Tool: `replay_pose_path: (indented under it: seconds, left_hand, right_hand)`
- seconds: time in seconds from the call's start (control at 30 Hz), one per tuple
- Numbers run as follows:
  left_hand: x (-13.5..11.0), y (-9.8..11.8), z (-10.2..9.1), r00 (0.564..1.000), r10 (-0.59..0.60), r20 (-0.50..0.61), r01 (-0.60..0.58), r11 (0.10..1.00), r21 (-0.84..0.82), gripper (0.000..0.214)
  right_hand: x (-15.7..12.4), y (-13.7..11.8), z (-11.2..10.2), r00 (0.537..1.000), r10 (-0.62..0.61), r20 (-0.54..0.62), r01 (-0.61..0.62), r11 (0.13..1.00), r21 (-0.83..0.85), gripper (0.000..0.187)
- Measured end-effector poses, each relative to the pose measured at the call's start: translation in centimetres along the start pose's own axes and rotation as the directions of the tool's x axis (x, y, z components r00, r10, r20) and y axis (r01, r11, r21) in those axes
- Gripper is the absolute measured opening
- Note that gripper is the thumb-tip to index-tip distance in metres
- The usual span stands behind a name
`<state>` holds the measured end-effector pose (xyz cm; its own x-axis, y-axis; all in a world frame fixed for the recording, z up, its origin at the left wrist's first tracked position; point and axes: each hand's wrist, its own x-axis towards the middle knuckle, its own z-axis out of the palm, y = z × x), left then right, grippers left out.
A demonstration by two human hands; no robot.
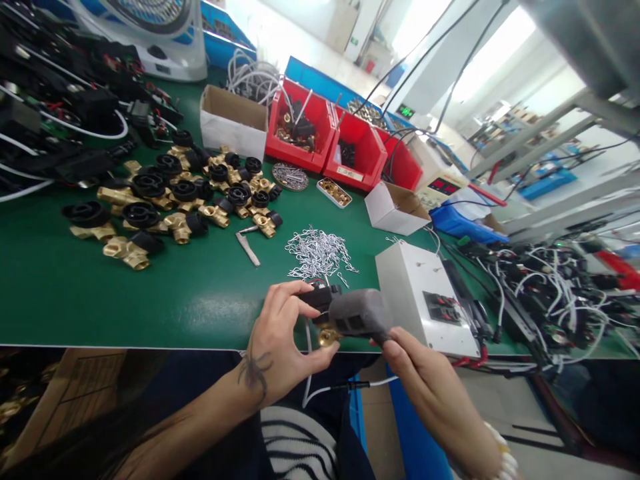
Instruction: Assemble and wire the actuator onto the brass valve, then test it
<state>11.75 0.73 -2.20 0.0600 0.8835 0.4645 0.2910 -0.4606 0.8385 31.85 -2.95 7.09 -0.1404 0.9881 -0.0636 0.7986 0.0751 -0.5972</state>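
Observation:
At the table's front edge, my left hand (283, 327) grips a brass valve (327, 335) topped by a black plastic body (323, 298), thumb beneath and fingers above. My right hand (425, 373) pinches the lower right end of a dark grey rounded plastic housing (360, 312). That housing lies against the black body; whether they are joined I cannot tell. A white cable (309, 373) hangs below with a black connector (350, 385). Just beyond my hands is a pile of metal spring clips (320, 252).
Several brass valves with black knobs (185, 190) stand on the left of the green table (210, 293). Red bins (303, 150), a white box (235, 127) and a tin of small brass parts (334, 192) sit behind. A grey control box (425, 300) stands right, beside tangled cables (560, 287).

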Motion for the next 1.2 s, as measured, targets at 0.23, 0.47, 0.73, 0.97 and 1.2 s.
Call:
replay_pose_path:
  seconds: [0.23, 0.47, 0.73, 0.97, 1.2]
  left_hand:
    - [-0.05, 0.1, -0.04, 1.0, 0.002, 0.001, -0.002, 1.0, -0.003, 0.03]
    - [-0.09, 0.06, 0.03, 1.0, 0.006, -0.013, -0.006, 1.0, -0.005, 0.03]
    - [-0.03, 0.14, -0.09, 1.0, 0.012, -0.019, -0.011, 1.0, 0.008, 0.029]
    - [0.01, 0.02, -0.06, 1.0, 0.015, -0.026, -0.015, 1.0, 0.008, 0.03]
    - [0.06, -0.06, -0.12, 1.0, 0.009, -0.021, -0.009, 1.0, -0.008, 0.029]
  right_hand:
    - [0.11, -0.19, -0.26, 0.967, 0.031, -0.253, -0.012, 0.997, 0.076, 0.043]
    - [0.3, -0.49, -0.58, 0.993, 0.068, -0.096, -0.061, 0.995, 0.073, 0.052]
    - [0.3, 0.05, -0.48, 1.0, 0.002, -0.025, -0.007, 0.983, -0.183, 0.047]
    - [0.4, 0.03, -0.17, 0.983, -0.04, -0.179, 0.01, 0.986, -0.167, 0.047]
    - [0.43, 0.14, -0.27, 0.952, -0.018, -0.306, -0.021, 0.992, -0.124, 0.049]
